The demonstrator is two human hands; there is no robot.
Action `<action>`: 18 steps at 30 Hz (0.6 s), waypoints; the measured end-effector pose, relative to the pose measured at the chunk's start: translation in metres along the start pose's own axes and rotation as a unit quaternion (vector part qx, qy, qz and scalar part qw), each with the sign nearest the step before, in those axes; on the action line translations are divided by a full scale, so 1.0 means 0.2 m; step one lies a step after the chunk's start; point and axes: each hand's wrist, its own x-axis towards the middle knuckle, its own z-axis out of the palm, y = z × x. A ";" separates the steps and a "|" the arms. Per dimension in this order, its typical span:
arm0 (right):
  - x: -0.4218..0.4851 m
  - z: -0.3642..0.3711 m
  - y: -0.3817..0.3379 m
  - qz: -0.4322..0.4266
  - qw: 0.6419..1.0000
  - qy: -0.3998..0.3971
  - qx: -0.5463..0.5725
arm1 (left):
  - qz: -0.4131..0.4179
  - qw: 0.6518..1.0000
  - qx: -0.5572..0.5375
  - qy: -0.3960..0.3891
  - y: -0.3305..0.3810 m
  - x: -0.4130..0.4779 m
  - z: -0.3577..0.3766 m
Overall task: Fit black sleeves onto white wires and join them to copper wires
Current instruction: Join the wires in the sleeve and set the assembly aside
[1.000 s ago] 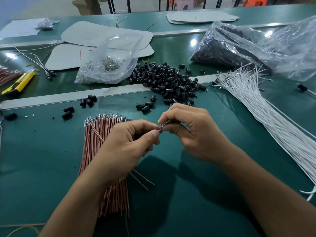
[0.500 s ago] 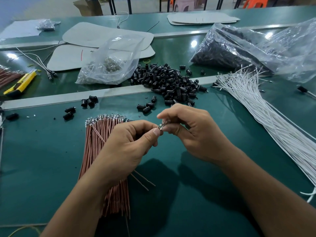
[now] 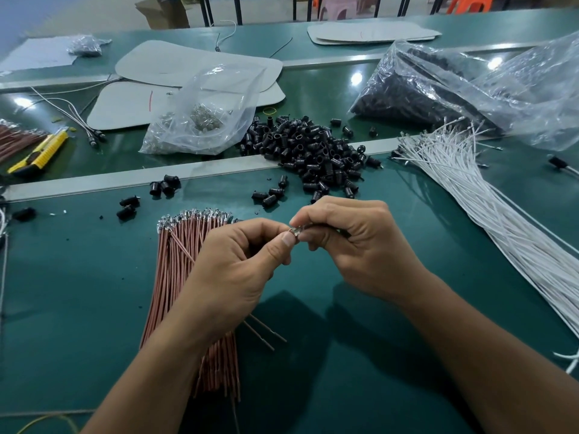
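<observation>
We're pinching a metal terminal (image 3: 296,230) between left hand (image 3: 232,270) and right hand (image 3: 354,245), fingers curled tight. Pushing crooked, we're risking bending it or dropping it.

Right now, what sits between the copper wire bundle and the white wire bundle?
Head view: the left hand and right hand, pinching a small metal terminal between them, over green mat.

Green table (image 3: 94,277), copper-pink wires (image 3: 175,264), white wires (image 3: 488,208), black sleeves (image 3: 313,151), yellow knife (image 3: 40,153).
</observation>
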 end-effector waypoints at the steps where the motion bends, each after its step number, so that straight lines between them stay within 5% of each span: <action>1: 0.00 0.00 0.00 -0.006 1.000 -0.003 -0.011 | 0.000 1.000 0.002 0.009 0.00 0.00 0.00; 18: 0.01 -0.06 0.03 -0.003 0.996 0.063 -0.066 | -0.033 0.998 0.039 -0.043 0.04 -0.02 -0.08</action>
